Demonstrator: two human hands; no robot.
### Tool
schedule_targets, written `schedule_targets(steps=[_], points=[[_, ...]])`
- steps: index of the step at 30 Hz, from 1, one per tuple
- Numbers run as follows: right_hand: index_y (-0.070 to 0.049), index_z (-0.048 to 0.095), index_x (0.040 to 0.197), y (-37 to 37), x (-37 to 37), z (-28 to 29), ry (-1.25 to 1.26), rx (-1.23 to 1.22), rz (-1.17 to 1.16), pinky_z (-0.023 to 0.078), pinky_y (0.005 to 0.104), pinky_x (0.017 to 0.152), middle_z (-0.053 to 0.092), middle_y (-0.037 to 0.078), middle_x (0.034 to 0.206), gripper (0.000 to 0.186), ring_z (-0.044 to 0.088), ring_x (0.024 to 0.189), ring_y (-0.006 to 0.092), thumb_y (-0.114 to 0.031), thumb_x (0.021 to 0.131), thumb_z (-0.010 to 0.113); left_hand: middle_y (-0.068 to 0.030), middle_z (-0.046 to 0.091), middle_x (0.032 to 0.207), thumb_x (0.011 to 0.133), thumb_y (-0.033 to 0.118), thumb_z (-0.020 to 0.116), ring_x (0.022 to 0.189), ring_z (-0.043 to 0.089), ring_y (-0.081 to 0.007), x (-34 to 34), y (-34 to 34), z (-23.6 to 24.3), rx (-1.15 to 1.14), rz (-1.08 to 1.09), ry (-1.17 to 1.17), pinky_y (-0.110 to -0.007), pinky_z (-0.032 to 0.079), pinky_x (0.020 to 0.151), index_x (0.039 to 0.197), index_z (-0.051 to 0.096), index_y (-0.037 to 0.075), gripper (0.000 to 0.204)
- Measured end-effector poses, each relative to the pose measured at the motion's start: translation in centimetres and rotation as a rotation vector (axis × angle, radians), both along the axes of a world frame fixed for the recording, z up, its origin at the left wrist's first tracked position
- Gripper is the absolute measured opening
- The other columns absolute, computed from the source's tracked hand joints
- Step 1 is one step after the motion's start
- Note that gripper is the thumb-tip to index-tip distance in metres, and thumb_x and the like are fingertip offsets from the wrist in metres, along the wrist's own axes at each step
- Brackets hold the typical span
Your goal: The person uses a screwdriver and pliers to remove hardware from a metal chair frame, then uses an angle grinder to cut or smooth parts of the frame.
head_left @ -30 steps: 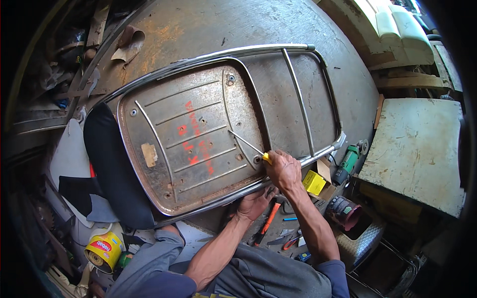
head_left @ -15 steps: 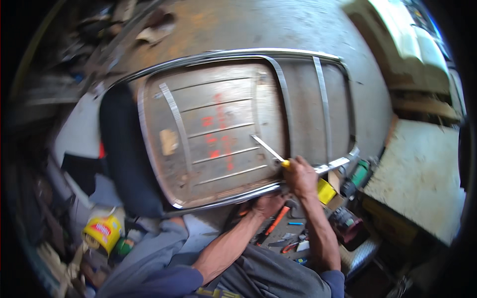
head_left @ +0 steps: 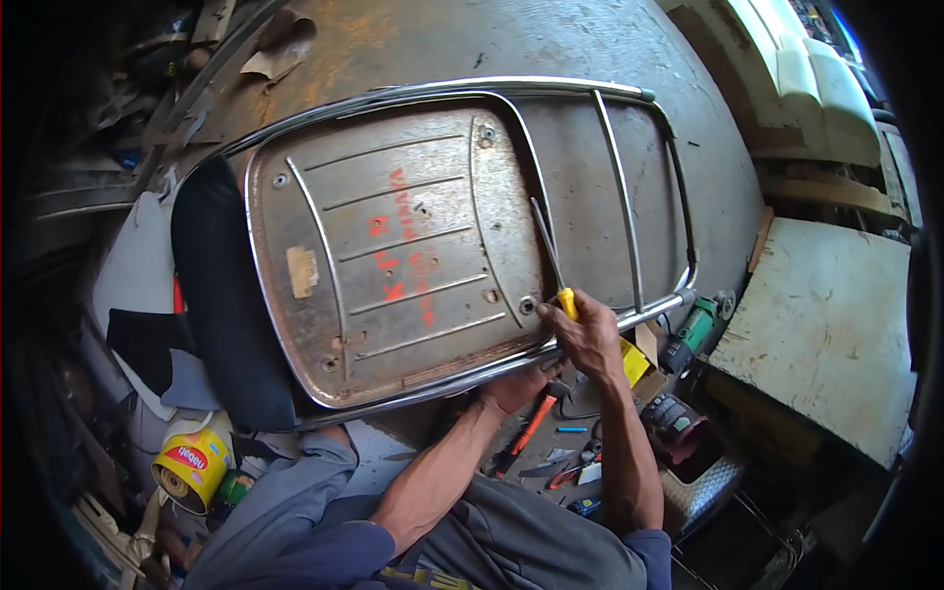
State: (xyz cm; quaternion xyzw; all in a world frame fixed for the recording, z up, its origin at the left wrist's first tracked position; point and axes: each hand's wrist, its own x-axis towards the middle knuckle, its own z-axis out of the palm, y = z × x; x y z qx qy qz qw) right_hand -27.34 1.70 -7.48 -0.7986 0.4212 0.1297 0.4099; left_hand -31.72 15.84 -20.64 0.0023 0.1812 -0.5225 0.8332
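Observation:
A chair lies tipped over in front of me, its metal seat underside [head_left: 413, 216] facing up, rusty at the edges and marked in red. Its chromed tube frame [head_left: 612, 187] reaches to the right, and a black padded backrest [head_left: 231, 295] is at the left. My right hand [head_left: 590, 339] is closed around the yellow handle of a screwdriver [head_left: 566, 303]. The shaft slants up and left over the seat's right rim, close to a round corner hole. My left hand [head_left: 513, 388] grips the near tube from below, with its fingers partly hidden.
An orange-handled hammer [head_left: 531, 433], pliers [head_left: 568, 476] and other small tools lie by my legs. A green angle grinder [head_left: 693, 334] sits beside a yellow box [head_left: 634, 364]. On the right stands a pale board-topped box [head_left: 816, 324]; a yellow tin [head_left: 194, 467] is at the lower left.
The screwdriver has swung from pointing left across the seat to pointing more steeply upward along its right rim. The chair appears slightly further left and higher in view. My left hand stays at the tube.

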Motion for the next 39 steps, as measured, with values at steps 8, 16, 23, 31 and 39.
schedule_targets(steps=[8, 16, 23, 31, 39], points=[[-0.004, 0.069, 0.101, -0.3, -1.1, -0.9, -0.083, -0.146, 0.237, 0.053, 0.0393, 0.068, 0.069, 0.019, 0.082, 0.021, 0.07, 0.075, 0.0344, -0.019, 0.088, 0.074, -0.0116, 0.045, 0.154, 0.105, 0.043, 0.039, 0.142, 0.042, -0.0288, 0.8, 0.1, -0.7, -0.16, 0.046, 0.397, -0.054, 0.028, 0.12, 0.149, 0.042, 0.011, 0.055], [-0.005, 0.069, 0.099, -0.1, 0.2, -0.7, 0.016, -0.175, 0.35, 0.052, 0.0481, 0.067, 0.066, 0.023, 0.078, 0.02, 0.066, 0.077, 0.0447, -0.02, 0.087, 0.071, -0.0148, 0.042, 0.155, 0.106, 0.038, 0.041, 0.143, 0.039, -0.0322, 0.6, 0.2, -1.2, -0.21, 0.046, 0.528, -0.055, 0.024, 0.123, 0.149, 0.041, 0.007, 0.053], [-0.011, 0.068, 0.107, 0.2, 0.5, -0.5, 0.037, -0.246, 0.353, 0.054, 0.049, 0.069, 0.069, 0.021, 0.08, 0.023, 0.068, 0.08, 0.0429, -0.024, 0.088, 0.07, -0.0143, 0.042, 0.155, 0.106, 0.04, 0.039, 0.143, 0.039, -0.0323, 0.1, 0.2, -1.7, -0.402, 0.082, 0.412, -0.055, 0.024, 0.122, 0.149, 0.04, 0.008, 0.054], [-0.015, 0.068, 0.116, 0.6, -0.6, 0.0, 0.112, -0.372, 0.395, 0.057, 0.0451, 0.069, 0.073, 0.017, 0.086, 0.031, 0.072, 0.079, 0.037, -0.027, 0.088, 0.072, -0.0112, 0.042, 0.155, 0.107, 0.039, 0.037, 0.14, 0.041, -0.0307, 0.3, -0.2, -1.2, -0.021, -0.116, -0.243, -0.054, 0.025, 0.122, 0.151, 0.037, 0.009, 0.054], [-0.019, 0.068, 0.114, 0.8, 0.2, -0.6, 0.096, -0.544, 0.489, 0.056, 0.0464, 0.066, 0.074, 0.012, 0.089, 0.029, 0.072, 0.078, 0.0362, -0.022, 0.086, 0.071, -0.0098, 0.042, 0.155, 0.106, 0.04, 0.037, 0.142, 0.038, -0.0289, -0.5, 0.1, -3.3, -0.375, 0.062, 0.416, -0.053, 0.025, 0.122, 0.15, 0.039, 0.01, 0.053]])
